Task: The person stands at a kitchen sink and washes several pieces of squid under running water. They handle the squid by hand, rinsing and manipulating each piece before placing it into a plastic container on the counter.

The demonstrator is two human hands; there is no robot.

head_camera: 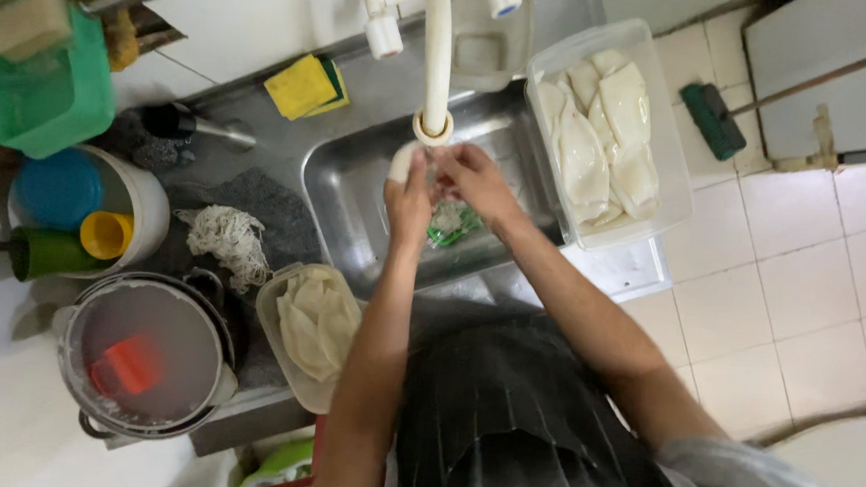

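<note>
Both hands up under the tap spout [433, 123], over the steel sink [342, 183]. My left hand [410, 204] has fingers clamped on a pale squid piece [400, 161], held right at the spout mouth. Right hand [472, 181]: fingers curled, touching same piece; can't tell if gripping. Clear tub w/ more squid [605, 134] on right, smaller tub [316, 322] on left, near me

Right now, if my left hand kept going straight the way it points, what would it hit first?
Probably the white plastic tap spout: the left hand points up at its nozzle, though depth is unclear.
</note>
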